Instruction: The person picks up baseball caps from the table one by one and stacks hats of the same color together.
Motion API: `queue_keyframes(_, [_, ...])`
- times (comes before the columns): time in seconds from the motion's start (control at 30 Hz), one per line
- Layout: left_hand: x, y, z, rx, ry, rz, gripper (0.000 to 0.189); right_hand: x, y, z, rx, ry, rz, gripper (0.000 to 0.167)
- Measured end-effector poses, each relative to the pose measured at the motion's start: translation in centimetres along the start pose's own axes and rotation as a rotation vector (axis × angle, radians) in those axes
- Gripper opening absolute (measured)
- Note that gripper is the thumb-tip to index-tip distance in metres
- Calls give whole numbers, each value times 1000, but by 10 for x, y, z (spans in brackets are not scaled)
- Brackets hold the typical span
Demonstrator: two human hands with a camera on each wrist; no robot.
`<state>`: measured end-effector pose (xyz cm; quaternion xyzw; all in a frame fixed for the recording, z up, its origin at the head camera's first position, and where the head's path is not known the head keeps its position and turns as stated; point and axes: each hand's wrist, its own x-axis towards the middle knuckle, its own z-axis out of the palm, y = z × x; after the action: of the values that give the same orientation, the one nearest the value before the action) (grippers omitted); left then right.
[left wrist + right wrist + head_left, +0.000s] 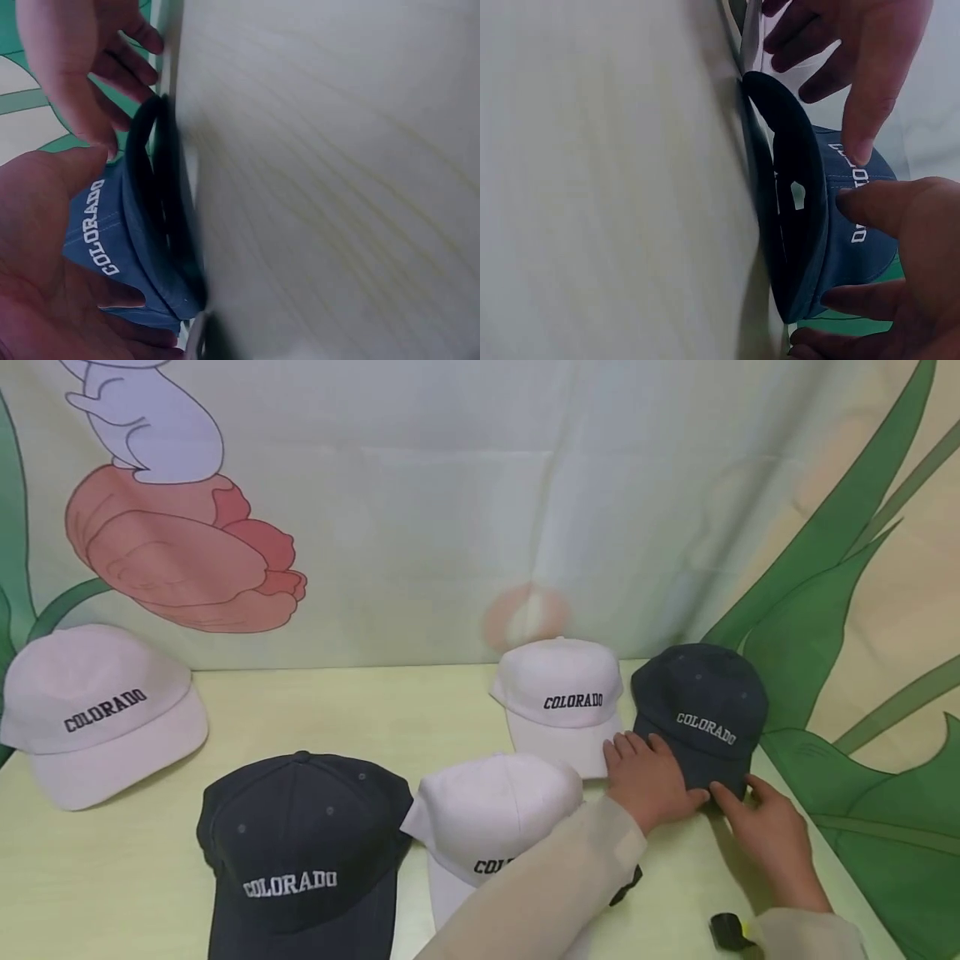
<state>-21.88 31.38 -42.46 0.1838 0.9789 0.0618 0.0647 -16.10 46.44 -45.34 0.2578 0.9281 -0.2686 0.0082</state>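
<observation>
A small navy baseball cap (701, 702) with white COLORADO lettering sits on the tabletop at the back right, its brim towards me. My left hand (651, 777) is at the brim's left side, fingers loosely spread near the neighbouring white cap (562, 685). On the other side, my right hand (776, 831) has its fingers loosely extended at the brim's front right edge. Both thumbs come close together over the brim. In the right wrist view, the navy brim (814, 217) arches between the right hand (922, 277) and the left hand (862, 52).
A larger navy cap (300, 827) and a white cap (495, 802) lie in front, the latter partly hidden by my left sleeve (547, 885). Another white cap (105, 710) lies far left. A printed cloth (420, 543) hangs behind the table. A black object (726, 932) is beside my right sleeve.
</observation>
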Motion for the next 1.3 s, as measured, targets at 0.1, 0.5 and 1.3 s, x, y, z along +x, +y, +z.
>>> queue_keyframes(0.1, [4, 1, 2, 7, -20, -8, 94, 2, -2, -1, 3, -10, 14, 90])
queue_keyframes(0.5, [9, 4, 4, -10, -49, 8, 94, 5, -10, -2, -14, -8, 1, 88])
queue_keyframes(1.3, [4, 5, 1, -236, -21, 30, 73, -4, -6, -1, 261, 102, 105, 87])
